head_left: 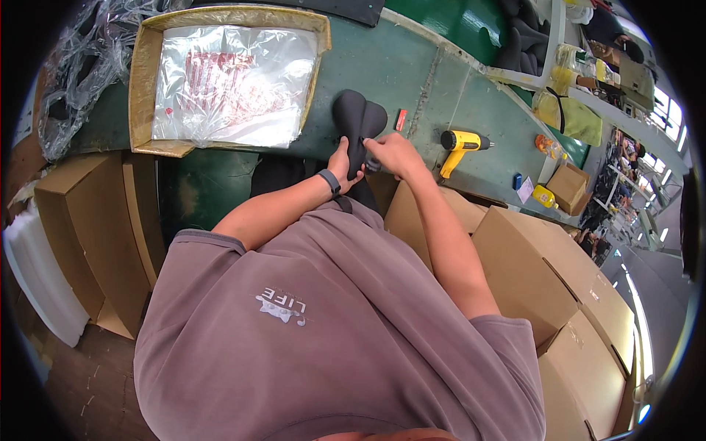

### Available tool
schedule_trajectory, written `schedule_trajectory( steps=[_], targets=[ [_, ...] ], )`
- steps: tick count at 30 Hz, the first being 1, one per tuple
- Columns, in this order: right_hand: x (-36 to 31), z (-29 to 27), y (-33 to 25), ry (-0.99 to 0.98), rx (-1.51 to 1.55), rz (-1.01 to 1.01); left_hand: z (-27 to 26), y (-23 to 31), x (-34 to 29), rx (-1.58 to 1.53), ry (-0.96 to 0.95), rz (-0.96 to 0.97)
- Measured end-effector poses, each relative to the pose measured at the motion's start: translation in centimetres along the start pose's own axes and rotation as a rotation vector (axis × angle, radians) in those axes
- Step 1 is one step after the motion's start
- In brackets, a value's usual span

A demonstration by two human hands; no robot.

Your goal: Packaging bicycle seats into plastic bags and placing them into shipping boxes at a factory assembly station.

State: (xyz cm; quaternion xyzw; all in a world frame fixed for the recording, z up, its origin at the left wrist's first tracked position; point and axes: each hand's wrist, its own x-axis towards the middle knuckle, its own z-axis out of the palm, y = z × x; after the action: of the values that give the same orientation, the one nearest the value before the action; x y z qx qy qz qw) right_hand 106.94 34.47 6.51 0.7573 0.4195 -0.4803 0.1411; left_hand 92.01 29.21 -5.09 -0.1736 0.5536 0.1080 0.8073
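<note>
A black bicycle saddle (358, 117) is held at the near edge of the green workbench, its wide two-lobed end pointing away from me and its narrow nose toward me. My left hand (341, 167) is closed round the nose from the left, thumb along its side. At the saddle's right edge, my right hand (390, 155) has its fingers curled and pinched together. A small dark grey part (373, 166) shows just under those fingers; what exactly they grip is hidden.
A cardboard tray (140, 95) of clear plastic bags (235, 84) sits on the workbench (382, 62) at left. Rightward are a small red item (401, 120), a yellow heat gun (461, 149) and a yellow bottle (544, 196). Cardboard boxes (526, 268) stand close at my right, more (88, 228) at left.
</note>
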Motion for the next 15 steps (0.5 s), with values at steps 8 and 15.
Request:
schedule_trajectory(
  steps=[8, 15],
  targets=[
    [5.4, 1.8, -0.2, 0.165, -0.092, 0.076, -1.0, -0.5, 1.2, 0.008, -0.101, -0.045],
    [11.0, 0.2, 1.2, 0.133, 0.034, 0.039, -1.5, -0.3, 0.7, -0.003, -0.124, -0.038]
  ],
)
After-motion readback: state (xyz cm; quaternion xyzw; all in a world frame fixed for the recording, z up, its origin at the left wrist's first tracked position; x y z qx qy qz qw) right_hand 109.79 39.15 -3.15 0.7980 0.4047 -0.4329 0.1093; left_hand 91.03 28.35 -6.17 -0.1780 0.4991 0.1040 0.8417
